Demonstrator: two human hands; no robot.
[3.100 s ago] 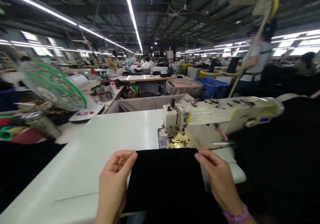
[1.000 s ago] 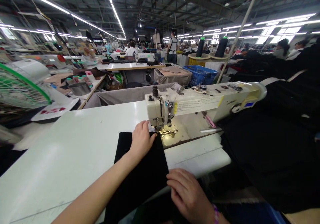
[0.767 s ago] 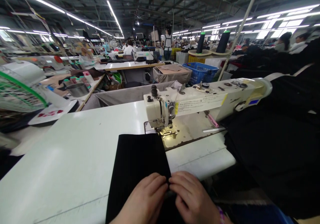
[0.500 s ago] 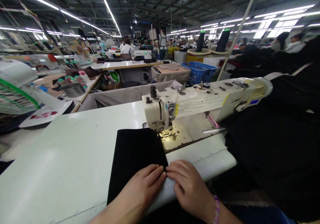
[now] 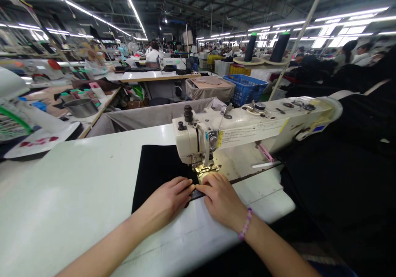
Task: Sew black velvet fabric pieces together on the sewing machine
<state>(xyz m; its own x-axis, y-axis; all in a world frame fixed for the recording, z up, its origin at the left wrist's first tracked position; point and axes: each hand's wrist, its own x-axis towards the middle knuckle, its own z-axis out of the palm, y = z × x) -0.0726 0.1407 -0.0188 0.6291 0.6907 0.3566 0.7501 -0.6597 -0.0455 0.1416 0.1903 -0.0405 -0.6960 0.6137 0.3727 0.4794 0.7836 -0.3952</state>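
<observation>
A piece of black fabric (image 5: 157, 174) lies flat on the white table, its right edge running by the presser foot of the sewing machine (image 5: 187, 145). My left hand (image 5: 167, 198) rests on the fabric's near right part, with thumb and fingers pinched together at its edge. My right hand (image 5: 222, 198), with a purple beaded bracelet (image 5: 246, 224) at the wrist, pinches the same edge just in front of the lit needle plate. The fingertips of both hands almost meet. The fabric's near corner is partly covered by my hands.
The white table (image 5: 77, 194) extends left and towards me. A pink-handled tool (image 5: 265, 152) and a white stick (image 5: 265, 164) lie beneath the machine arm. Dark cloth (image 5: 340, 165) is heaped at right. Behind are a blue basket (image 5: 247, 88), thread cones (image 5: 250, 48) and a metal bowl (image 5: 81, 108).
Both hands have moved forward with the black fabric, which has slid away from me along the machine's left side. Its edge is now beside the presser foot. The view has shifted slightly.
</observation>
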